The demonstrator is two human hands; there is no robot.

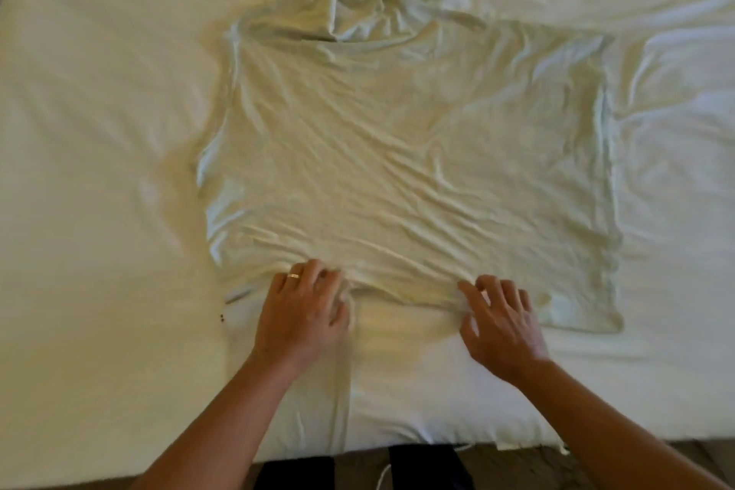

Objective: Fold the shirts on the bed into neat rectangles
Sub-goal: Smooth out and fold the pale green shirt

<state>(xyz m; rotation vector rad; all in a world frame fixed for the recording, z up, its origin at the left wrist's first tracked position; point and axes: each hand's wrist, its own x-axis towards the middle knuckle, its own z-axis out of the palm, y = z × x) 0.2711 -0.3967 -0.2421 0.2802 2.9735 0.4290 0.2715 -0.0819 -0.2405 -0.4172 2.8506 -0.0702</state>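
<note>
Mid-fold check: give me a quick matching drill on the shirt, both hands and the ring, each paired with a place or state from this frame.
Things:
1. shirt
2. left hand
3. right hand
4. ring

Places or states:
A. fingers spread at the shirt's near edge, toward its right side
B. on a finger of the left hand
C. spread out and wrinkled on the bed
D. fingers curled into the fabric at the shirt's near edge, toward its left side

Pairs: 1-C, 2-D, 3-A, 4-B
</note>
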